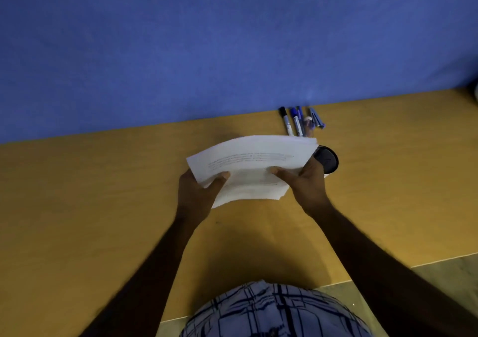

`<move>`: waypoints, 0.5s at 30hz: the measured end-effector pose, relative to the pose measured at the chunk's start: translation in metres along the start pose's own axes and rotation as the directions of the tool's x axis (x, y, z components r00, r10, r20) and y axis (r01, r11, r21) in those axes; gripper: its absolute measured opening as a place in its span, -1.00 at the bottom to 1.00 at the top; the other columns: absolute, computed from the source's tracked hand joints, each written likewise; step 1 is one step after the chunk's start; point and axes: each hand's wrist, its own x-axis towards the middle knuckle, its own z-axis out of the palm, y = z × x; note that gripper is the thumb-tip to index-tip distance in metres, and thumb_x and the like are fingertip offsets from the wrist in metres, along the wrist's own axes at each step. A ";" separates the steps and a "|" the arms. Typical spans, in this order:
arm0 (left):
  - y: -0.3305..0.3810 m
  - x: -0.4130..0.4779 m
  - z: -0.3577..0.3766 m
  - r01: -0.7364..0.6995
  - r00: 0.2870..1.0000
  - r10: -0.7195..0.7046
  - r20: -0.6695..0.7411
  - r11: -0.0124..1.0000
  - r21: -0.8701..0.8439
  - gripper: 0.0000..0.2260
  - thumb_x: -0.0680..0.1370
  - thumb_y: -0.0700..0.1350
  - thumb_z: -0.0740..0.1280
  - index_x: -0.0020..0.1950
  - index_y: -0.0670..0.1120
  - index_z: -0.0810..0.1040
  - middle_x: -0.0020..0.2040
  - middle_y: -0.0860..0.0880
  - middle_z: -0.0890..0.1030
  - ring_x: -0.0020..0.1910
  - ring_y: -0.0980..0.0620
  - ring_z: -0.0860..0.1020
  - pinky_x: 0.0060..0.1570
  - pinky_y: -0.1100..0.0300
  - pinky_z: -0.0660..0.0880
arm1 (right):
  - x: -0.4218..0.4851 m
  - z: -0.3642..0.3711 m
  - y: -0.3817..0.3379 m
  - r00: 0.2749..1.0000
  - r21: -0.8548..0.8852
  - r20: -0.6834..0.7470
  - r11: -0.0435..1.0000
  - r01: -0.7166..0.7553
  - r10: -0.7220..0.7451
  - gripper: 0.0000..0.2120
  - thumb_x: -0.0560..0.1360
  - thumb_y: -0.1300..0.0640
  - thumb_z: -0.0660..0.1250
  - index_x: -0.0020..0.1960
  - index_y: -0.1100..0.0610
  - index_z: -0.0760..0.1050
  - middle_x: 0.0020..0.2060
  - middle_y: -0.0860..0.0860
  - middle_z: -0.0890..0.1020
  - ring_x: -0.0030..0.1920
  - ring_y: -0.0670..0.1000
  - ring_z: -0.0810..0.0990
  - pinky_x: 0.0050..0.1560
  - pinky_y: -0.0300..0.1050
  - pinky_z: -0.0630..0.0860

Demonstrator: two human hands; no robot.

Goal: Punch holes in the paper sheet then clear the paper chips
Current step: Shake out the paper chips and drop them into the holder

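Note:
A stack of white printed paper sheets (254, 161) is held above the yellow table (90, 194), bent so its top half curls toward me. My left hand (199, 194) grips the stack's left side with the thumb on top. My right hand (305, 184) grips the right side, its thumb pressed on the fold. A black round object (327, 159) stands just behind my right hand, partly hidden by the paper and hand; I cannot tell if it is the hole punch. No paper chips are visible.
Several markers and pens (297, 121) lie side by side at the table's back edge, just behind the paper. A blue partition wall (232, 47) rises behind the table. The table's near edge and a floor strip (439, 267) show at lower right.

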 end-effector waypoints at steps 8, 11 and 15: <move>0.006 -0.005 -0.002 -0.012 1.000 0.013 0.022 0.999 -0.046 -0.66 0.40 -0.07 0.53 0.14 0.09 0.60 0.00 0.22 0.69 0.03 0.16 0.66 -0.10 0.22 0.65 | -0.007 0.000 -0.007 0.999 -0.002 0.041 1.000 0.017 -0.017 -0.58 0.35 0.26 0.55 0.17 0.05 0.57 0.05 -0.02 0.71 0.07 0.02 0.69 -0.02 -0.05 0.65; 0.008 -0.004 -0.004 -0.066 0.997 0.067 0.032 0.997 -0.029 -0.65 0.41 -0.04 0.53 0.15 0.18 0.57 0.02 0.25 0.67 0.04 0.19 0.65 -0.14 0.36 0.59 | -0.006 -0.003 -0.007 0.999 -0.001 0.036 1.000 0.030 -0.030 -0.57 0.35 0.23 0.55 0.18 0.07 0.56 0.07 -0.03 0.70 0.07 0.01 0.69 -0.04 -0.10 0.65; -0.004 -0.008 0.000 -0.003 0.996 -0.002 0.085 0.998 0.060 -0.72 0.45 -0.15 0.49 0.12 0.06 0.58 -0.05 0.27 0.65 0.02 0.24 0.64 -0.15 0.38 0.59 | -0.009 -0.005 0.005 0.998 -0.026 0.056 1.000 -0.005 0.007 -0.48 0.35 0.31 0.53 0.27 0.25 0.46 0.12 0.05 0.67 0.11 0.02 0.66 0.02 -0.06 0.65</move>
